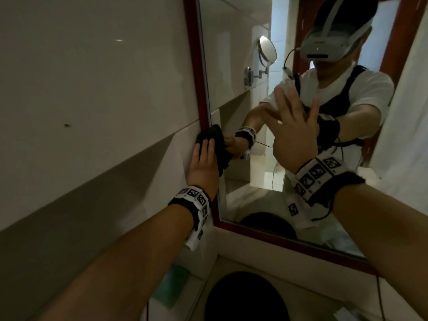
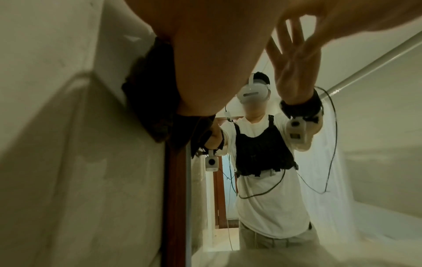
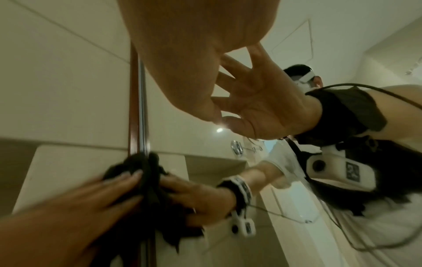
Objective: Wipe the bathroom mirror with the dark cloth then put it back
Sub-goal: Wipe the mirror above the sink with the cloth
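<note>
Your left hand (image 1: 203, 163) presses the dark cloth (image 1: 209, 137) flat against the left edge of the bathroom mirror (image 1: 234, 93), right where the glass meets its red-brown frame (image 1: 196, 72); the fingers lie nearly straight over the bunched fabric, pushing on it more than clutching it. Your right hand (image 1: 294, 135) is spread open, fingers splayed, with the palm toward the glass further right and nothing in it; the right wrist view suggests the fingertips touch the glass, though you cannot be sure of contact. The cloth looks soft, light and limp: it is wadded under your palm and a loose tail hangs below it, so expect it to fold and slide about, not hold a shape. Take it by gathering the wad into your palm, thumb underneath, so the dangling end does not drag. The glass is hard, smooth and probably slippery under the cloth, so steady flat pressure should serve better than a tight squeeze. Much is hard to read here. The light is dim, your own palm covers most of the cloth in the left wrist view, and its far side shows only as a reflection. You cannot see where the cloth belongs; only part of a dark round basin (image 1: 245, 297) and a pale surface (image 1: 312, 288) show below the mirror, both cut off by the picture's edge.
</note>
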`<state>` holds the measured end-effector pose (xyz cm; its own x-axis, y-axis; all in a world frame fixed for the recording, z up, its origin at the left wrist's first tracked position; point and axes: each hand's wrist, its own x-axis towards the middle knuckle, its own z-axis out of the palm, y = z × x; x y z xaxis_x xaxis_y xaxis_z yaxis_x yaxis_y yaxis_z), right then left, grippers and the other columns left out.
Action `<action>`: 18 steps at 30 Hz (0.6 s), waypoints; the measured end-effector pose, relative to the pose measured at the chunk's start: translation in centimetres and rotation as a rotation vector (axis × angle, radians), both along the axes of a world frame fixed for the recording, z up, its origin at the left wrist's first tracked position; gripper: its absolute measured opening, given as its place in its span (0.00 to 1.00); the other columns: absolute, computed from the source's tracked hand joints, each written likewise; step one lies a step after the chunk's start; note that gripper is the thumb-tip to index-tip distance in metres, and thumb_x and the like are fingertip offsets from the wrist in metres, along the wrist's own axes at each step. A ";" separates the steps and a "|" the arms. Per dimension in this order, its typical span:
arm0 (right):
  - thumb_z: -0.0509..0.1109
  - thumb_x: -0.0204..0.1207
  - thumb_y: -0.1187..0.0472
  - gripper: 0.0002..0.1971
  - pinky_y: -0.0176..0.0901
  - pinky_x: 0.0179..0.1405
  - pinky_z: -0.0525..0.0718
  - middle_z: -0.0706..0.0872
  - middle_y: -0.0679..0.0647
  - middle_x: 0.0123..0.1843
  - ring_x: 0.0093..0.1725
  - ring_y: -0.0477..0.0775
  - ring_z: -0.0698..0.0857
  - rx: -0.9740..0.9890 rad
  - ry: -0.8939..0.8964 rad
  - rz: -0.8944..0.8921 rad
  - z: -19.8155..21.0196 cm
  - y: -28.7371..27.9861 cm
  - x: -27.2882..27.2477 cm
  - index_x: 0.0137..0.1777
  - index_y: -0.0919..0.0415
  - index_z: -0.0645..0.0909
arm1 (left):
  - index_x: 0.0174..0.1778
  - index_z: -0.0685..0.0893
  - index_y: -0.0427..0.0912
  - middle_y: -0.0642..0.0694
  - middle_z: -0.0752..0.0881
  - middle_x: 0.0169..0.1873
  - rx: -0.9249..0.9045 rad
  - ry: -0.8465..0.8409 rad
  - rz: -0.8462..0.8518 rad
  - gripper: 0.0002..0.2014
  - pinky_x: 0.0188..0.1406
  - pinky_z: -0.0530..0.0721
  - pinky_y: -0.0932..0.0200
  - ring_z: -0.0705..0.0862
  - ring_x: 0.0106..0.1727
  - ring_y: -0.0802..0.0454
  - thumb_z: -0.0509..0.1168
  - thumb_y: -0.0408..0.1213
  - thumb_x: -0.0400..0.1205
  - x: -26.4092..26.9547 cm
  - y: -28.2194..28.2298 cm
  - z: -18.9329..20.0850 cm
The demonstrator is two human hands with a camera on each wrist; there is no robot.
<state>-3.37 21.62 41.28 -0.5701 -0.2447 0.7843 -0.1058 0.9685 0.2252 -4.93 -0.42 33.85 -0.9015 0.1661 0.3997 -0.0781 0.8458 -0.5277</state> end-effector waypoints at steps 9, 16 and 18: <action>0.77 0.60 0.68 0.50 0.81 0.79 0.44 0.48 0.60 0.89 0.88 0.65 0.44 0.078 -0.062 -0.011 -5.6 1.1 1.1 0.84 0.46 0.64 | 0.86 0.50 0.39 0.34 0.42 0.85 0.000 0.125 0.081 0.38 0.81 0.35 0.36 0.44 0.85 0.34 0.52 0.56 0.85 -0.9 1.0 5.2; 0.70 0.64 0.68 0.46 0.81 0.79 0.43 0.49 0.60 0.89 0.88 0.66 0.45 0.064 -0.059 0.006 -6.4 1.5 0.7 0.85 0.46 0.62 | 0.86 0.51 0.37 0.33 0.42 0.85 0.033 0.224 0.058 0.38 0.83 0.39 0.37 0.44 0.85 0.34 0.55 0.54 0.84 -1.6 1.3 4.9; 0.68 0.65 0.67 0.45 0.81 0.79 0.43 0.48 0.60 0.89 0.88 0.66 0.43 0.065 -0.074 -0.003 -7.1 1.4 0.6 0.85 0.46 0.62 | 0.86 0.50 0.37 0.34 0.41 0.85 0.060 0.200 0.055 0.37 0.83 0.39 0.38 0.44 0.85 0.35 0.54 0.52 0.85 -1.4 1.4 2.8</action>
<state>-2.80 23.06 34.18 -0.6264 -0.2918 0.7228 -0.1220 0.9525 0.2789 -6.36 0.98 36.65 -0.8103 0.0893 0.5791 -0.2234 0.8666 -0.4462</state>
